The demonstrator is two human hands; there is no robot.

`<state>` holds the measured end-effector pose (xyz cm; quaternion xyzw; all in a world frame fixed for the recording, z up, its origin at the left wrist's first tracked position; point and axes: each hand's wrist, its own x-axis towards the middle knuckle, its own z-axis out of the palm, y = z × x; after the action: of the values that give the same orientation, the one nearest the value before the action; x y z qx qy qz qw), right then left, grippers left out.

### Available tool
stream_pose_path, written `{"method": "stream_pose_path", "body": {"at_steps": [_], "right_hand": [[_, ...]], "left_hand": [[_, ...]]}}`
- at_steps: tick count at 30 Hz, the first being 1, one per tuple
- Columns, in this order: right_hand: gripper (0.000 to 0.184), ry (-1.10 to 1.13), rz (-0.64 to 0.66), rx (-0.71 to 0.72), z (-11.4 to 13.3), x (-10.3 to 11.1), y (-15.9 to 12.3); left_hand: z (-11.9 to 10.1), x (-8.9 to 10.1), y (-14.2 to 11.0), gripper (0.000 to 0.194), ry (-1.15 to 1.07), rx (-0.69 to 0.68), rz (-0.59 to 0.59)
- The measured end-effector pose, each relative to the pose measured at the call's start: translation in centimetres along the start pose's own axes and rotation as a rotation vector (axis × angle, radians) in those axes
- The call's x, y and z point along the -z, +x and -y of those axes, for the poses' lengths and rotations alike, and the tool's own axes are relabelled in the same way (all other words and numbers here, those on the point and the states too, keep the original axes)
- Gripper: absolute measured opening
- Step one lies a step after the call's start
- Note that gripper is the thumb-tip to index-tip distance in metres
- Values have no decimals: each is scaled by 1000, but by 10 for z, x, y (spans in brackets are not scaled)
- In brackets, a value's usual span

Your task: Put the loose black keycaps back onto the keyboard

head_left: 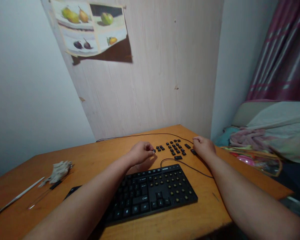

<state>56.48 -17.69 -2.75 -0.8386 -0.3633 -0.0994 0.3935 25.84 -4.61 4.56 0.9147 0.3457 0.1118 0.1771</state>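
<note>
"Pinching something, was the left hand?"

"Yes, a small black keycap, beyond the partly stripped keyboard on the table."

"And rightward?"

"Loose keycaps lay clustered; the right hand rested curled beside them, whether gripping one I couldn't tell. A brushing wrist could have scattered them."

Blk kbd lay flat, nearer me than my L fingers, numpad stripped to yellowish stems, arrow keys on. I had one small blk keycap pinched in L fingertips. Loose blk caps lay in rough rows btwn L & R fingers, a longer cap just by the R.
</note>
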Motion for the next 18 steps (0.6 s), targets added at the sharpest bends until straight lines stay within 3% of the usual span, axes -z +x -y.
{"method": "stream_pose_path", "body": {"at_steps": [9, 18], "right_hand": [[35, -7, 1, -24, -1, 1, 0], [37, -13, -4, -37, -1, 3, -1]], "left_hand": [[-16, 0, -77, 17, 19, -161, 12], [-32, -1, -100, 10, 160, -187, -42]]}}
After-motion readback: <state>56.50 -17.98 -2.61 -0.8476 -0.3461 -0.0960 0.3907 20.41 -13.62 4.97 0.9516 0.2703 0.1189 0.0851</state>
